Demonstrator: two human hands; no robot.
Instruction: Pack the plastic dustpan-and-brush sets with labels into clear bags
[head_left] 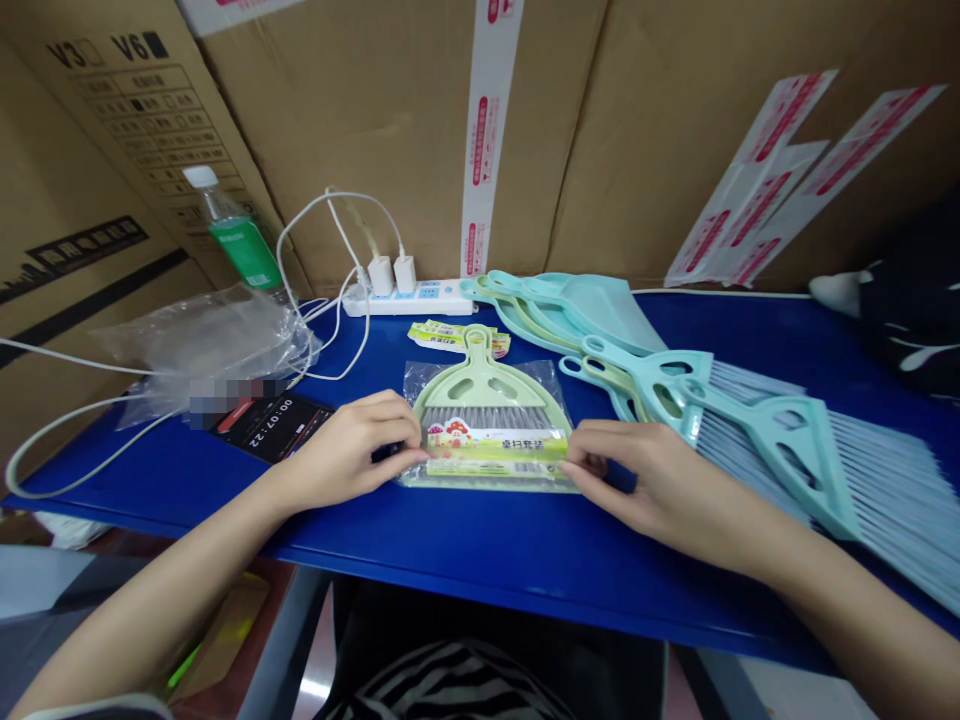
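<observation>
A pale green dustpan (517, 384) lies flat in front of me, with a grey-bristled brush (487, 417) on it. Clear plastic wrapping (551, 385) surrounds the set, and its handle sticks out at the top. Across the bristles runs a yellow-green printed label card (495, 450) with mushroom pictures. My left hand (367, 445) pinches the left end of the card and wrapping. At the right end, my right hand (626, 475) has thumb and fingers closed on the same edge. Whether the card is inside or outside the plastic, I cannot tell.
Right of my hands lie several blue brushes (780, 440), with stacked dustpans (600, 305) behind. More label cards (450, 338) lie beyond the set. Leftward are a phone (274, 425), plastic bags (210, 340), a bottle (244, 245), white cables and a power strip (442, 298). Cardboard boxes (390, 120) wall the back.
</observation>
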